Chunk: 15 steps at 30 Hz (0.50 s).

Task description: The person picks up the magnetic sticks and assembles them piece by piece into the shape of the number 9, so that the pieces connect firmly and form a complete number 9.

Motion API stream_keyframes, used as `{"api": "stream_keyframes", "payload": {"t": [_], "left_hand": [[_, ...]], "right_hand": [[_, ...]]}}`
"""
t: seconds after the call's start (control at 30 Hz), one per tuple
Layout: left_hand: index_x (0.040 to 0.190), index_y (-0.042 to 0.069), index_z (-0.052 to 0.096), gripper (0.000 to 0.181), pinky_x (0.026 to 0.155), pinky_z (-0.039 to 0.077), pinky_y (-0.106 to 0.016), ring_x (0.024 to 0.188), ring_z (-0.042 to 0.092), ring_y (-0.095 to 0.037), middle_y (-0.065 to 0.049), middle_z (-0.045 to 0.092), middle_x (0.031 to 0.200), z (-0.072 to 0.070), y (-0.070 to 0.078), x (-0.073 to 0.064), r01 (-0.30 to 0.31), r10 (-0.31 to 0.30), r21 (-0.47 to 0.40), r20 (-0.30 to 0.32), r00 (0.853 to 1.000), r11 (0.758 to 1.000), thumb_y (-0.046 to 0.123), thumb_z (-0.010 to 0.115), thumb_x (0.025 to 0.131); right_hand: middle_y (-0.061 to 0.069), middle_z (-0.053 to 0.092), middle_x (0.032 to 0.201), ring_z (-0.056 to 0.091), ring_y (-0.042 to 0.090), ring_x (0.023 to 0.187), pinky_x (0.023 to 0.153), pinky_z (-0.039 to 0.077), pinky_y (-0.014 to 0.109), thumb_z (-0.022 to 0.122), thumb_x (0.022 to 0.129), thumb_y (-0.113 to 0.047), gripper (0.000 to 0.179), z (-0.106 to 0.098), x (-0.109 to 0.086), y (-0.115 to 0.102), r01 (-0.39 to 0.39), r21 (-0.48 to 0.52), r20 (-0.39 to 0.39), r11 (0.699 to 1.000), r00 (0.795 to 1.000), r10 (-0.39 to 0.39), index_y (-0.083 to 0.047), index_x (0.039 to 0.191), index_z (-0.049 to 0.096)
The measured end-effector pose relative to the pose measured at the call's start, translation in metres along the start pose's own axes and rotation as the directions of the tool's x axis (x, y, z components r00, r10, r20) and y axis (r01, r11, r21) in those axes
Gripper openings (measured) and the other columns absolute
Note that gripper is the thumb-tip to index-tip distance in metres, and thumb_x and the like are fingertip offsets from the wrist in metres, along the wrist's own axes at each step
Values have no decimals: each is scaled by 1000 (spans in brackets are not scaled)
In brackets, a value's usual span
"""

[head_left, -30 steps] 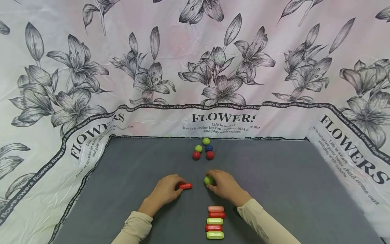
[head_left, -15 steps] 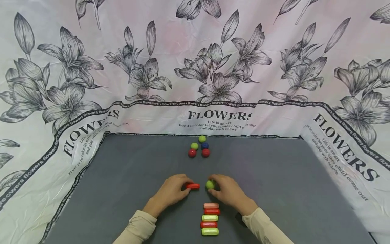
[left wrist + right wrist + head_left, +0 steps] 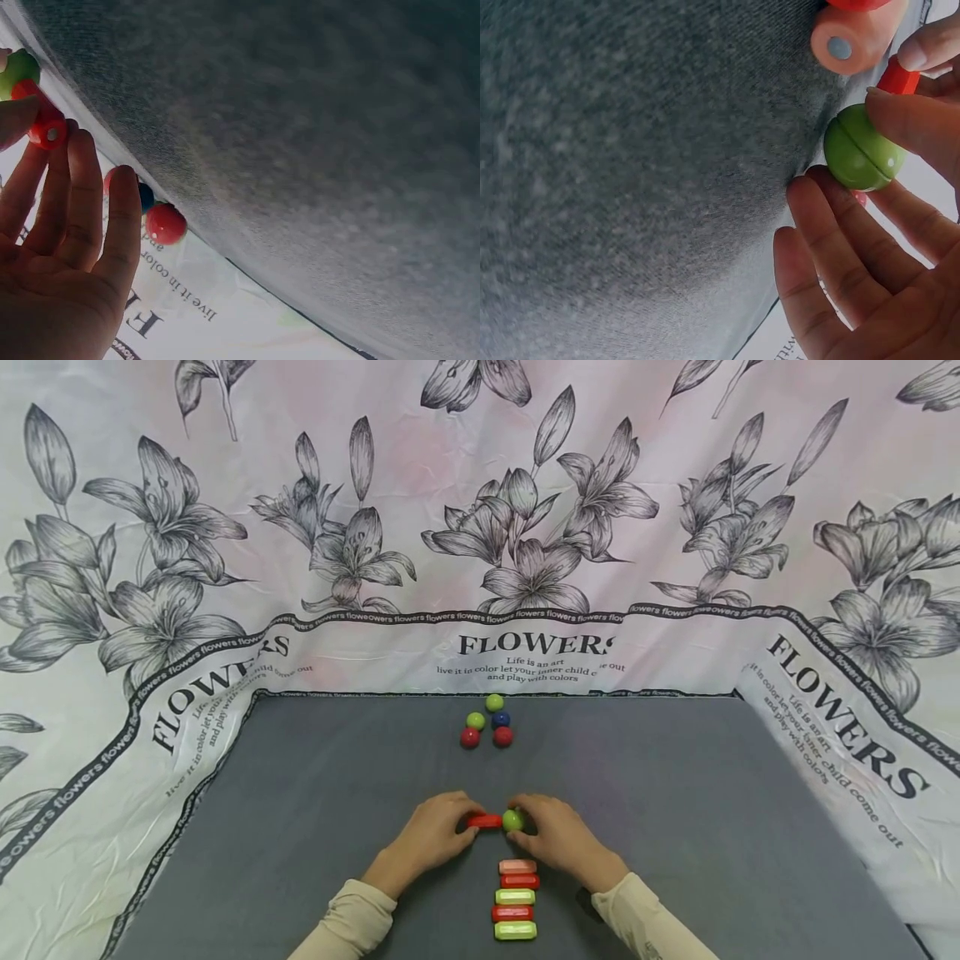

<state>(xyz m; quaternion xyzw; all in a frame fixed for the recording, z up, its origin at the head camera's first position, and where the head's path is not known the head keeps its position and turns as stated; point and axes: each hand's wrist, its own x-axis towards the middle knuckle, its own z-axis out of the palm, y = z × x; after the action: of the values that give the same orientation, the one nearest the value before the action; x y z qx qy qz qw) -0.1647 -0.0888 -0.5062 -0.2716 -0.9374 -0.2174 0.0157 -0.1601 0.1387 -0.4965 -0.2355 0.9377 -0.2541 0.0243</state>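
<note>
My left hand (image 3: pixel 427 837) pinches a red faceted stick (image 3: pixel 486 821) between thumb and fingers. Facing it, my right hand (image 3: pixel 562 837) holds a glossy green ball (image 3: pixel 513 820) by thumb and fingertips. The stick's right end meets the ball in the head view. In the right wrist view, the ball (image 3: pixel 859 150) shows a groove around it, with part of the red stick (image 3: pixel 897 77) behind it. A pale disc marks the near end of the red stick (image 3: pixel 46 127) in the left wrist view.
Nearer me lies a column of sticks: a pink one (image 3: pixel 517 867), red ones (image 3: pixel 513 912) and light green ones (image 3: pixel 515 931). At the back sit green (image 3: pixel 476 721), red (image 3: pixel 503 737) and blue (image 3: pixel 501 719) balls. Flower-printed cloth (image 3: pixel 360 652) borders the grey tabletop (image 3: pixel 315 760).
My left hand has brought the red stick rightward to the green ball, closing the gap between them. The ball has shifted slightly in my right hand's grasp toward me. The head view has tilted slightly.
</note>
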Motion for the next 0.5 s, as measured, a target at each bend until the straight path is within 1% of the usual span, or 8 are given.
{"api": "stream_keyframes", "payload": {"t": [0.1, 0.23, 0.33, 0.5], "left_hand": [[109, 18, 76, 19, 84, 55, -36, 95, 68, -13, 6, 72, 101, 1, 1, 1, 6, -6, 3, 3, 1000, 1000, 24, 73, 91], [108, 18, 76, 19, 82, 55, -35, 94, 68, -13, 6, 71, 100, 1, 3, 2, 7, -7, 6, 11, 1000, 1000, 24, 73, 91], [108, 18, 76, 19, 82, 55, -35, 93, 68, -13, 5, 72, 100, 0, 5, 2, 7, -7, 8, 13, 1000, 1000, 24, 73, 91], [108, 17, 76, 19, 81, 55, -34, 92, 67, -12, 5, 71, 99, 0, 8, 4, -3, 3, 18, 16, 1000, 1000, 24, 74, 90]], "right_hand": [[2, 72, 105, 63, 12, 87, 77, 52, 36, 79, 86, -22, 34, 0, 0, 0, 5, -1, 7, 1000, 1000, -5, -10, 116, 69], [4, 72, 107, 65, 15, 90, 78, 52, 39, 79, 85, -21, 35, -1, -1, 0, 12, 2, 13, 1000, 1000, -12, -9, 116, 69], [4, 71, 107, 65, 16, 92, 81, 53, 41, 80, 85, -21, 35, 0, -1, 0, 13, 4, 4, 1000, 1000, -13, -8, 116, 69], [1, 70, 105, 65, 15, 92, 83, 54, 41, 80, 85, -21, 34, 0, 0, 0, 25, -8, -13, 1000, 1000, -25, -9, 115, 70]]}}
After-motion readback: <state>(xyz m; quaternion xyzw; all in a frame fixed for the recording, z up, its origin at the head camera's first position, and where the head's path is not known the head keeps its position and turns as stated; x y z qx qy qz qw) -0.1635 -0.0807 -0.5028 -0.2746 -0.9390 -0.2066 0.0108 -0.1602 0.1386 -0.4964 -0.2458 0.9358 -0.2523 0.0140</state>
